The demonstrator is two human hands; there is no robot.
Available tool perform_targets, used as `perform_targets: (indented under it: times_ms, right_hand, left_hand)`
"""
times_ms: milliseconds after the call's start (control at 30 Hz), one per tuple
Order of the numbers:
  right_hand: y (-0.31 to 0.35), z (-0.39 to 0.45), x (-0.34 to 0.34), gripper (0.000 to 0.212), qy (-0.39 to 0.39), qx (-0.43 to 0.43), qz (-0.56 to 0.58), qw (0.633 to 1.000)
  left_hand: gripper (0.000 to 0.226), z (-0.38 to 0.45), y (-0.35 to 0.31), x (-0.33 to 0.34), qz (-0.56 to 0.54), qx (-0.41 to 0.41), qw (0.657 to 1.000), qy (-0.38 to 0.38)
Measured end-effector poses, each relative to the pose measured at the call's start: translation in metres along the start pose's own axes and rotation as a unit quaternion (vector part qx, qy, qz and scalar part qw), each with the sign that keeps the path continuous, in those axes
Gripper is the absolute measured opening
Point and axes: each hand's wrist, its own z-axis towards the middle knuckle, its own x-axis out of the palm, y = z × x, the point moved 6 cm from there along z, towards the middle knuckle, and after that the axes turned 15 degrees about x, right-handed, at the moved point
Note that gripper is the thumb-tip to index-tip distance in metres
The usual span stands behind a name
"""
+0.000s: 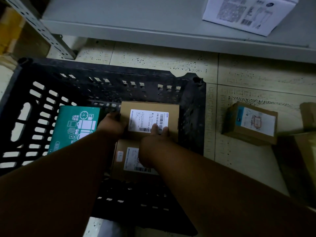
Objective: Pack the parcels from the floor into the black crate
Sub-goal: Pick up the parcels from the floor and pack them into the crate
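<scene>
The black slotted crate [193, 106] stands on the tiled floor. Inside it, at the far right, is a brown cardboard parcel [171, 110] with a white barcode label. My left hand [113, 125] grips its left edge and my right hand [153, 139] presses on its near edge and label. A second brown parcel [124, 161] lies just nearer, partly under my right forearm. A green box [75, 125] with white drawings leans in the crate to the left. Outside the crate, on the floor to the right, sits another brown parcel [251, 124].
A grey metal shelf [136, 23] runs across the top, carrying a white box [248, 12] with printed labels. Its perforated upright [42, 31] stands at the top left. More cardboard [307, 151] lies at the right edge, blurred.
</scene>
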Motion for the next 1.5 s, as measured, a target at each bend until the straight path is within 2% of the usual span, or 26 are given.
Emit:
perform_targets:
  times_ms: [133,200,267,300,367,433,533,600,667,767,833,900,1133,1233,1300,1433,1500]
  right_hand:
    - [0.0,-0.005,-0.004,0.114,-0.015,-0.015,-0.017,1.0]
    - [-0.001,-0.01,-0.007,0.108,-0.031,-0.037,-0.034,0.998]
    - [0.006,-0.018,-0.013,0.089,-0.067,-0.099,-0.084,0.989]
    - [0.008,-0.023,-0.017,0.08,-0.086,-0.126,-0.103,0.983]
    - [0.008,-0.036,-0.024,0.075,-0.106,-0.147,-0.107,0.978]
    - [0.0,-0.052,-0.03,0.067,-0.111,-0.154,-0.047,0.981]
    - [-0.025,-0.091,-0.042,0.033,-0.166,-0.191,0.121,0.96]
    - [-0.05,-0.117,-0.046,0.036,-0.197,-0.199,0.204,0.938]
    - [-0.073,-0.139,-0.05,0.041,-0.26,-0.211,0.271,0.903]
    - [-0.098,-0.153,-0.057,0.032,-0.391,-0.231,0.34,0.824]
    - [-0.116,-0.146,-0.058,0.027,-0.446,-0.216,0.384,0.779]
    - [-0.134,-0.137,-0.056,0.025,-0.466,-0.21,0.411,0.755]
    - [-0.234,-0.117,-0.038,0.036,-0.472,-0.166,0.441,0.745]
    - [-0.288,-0.111,-0.026,0.037,-0.502,-0.151,0.462,0.715]
    - [-0.335,-0.098,-0.01,0.038,-0.511,-0.117,0.469,0.711]
    - [-0.426,-0.064,0.038,0.038,-0.475,0.016,0.471,0.743]
    - [-0.466,-0.051,0.065,0.038,-0.453,0.054,0.467,0.758]
  left_hand:
    - [0.039,-0.001,-0.004,0.003,0.005,-0.007,0.999,0.045]
    - [0.056,-0.003,-0.004,0.008,0.056,-0.008,0.997,0.048]
    - [0.079,-0.012,-0.013,0.012,0.14,0.014,0.989,0.037]
    - [0.08,-0.021,-0.021,0.013,0.158,0.027,0.987,0.018]
    - [0.064,-0.039,-0.041,0.012,0.145,0.069,0.987,-0.021]
    - [0.049,-0.055,-0.057,0.007,0.101,0.099,0.989,-0.039]
    - [0.039,-0.078,-0.081,-0.005,0.032,0.113,0.99,-0.076]
    - [0.034,-0.101,-0.103,-0.006,-0.018,0.137,0.987,-0.078]
    - [0.026,-0.118,-0.123,-0.006,-0.08,0.164,0.98,-0.081]
    - [0.015,-0.131,-0.144,-0.007,-0.138,0.222,0.96,-0.097]
    - [0.013,-0.14,-0.155,0.001,-0.16,0.279,0.943,-0.089]
    - [0.014,-0.15,-0.166,0.011,-0.129,0.344,0.926,-0.082]
    - [0.016,-0.21,-0.231,0.083,-0.007,0.512,0.859,-0.011]
    - [0.017,-0.234,-0.244,0.13,-0.03,0.499,0.865,0.05]
    - [0.02,-0.258,-0.251,0.172,-0.001,0.505,0.859,0.08]
    - [0.019,-0.308,-0.248,0.26,0.04,0.492,0.857,0.146]
    - [0.02,-0.34,-0.243,0.307,0.042,0.471,0.861,0.185]
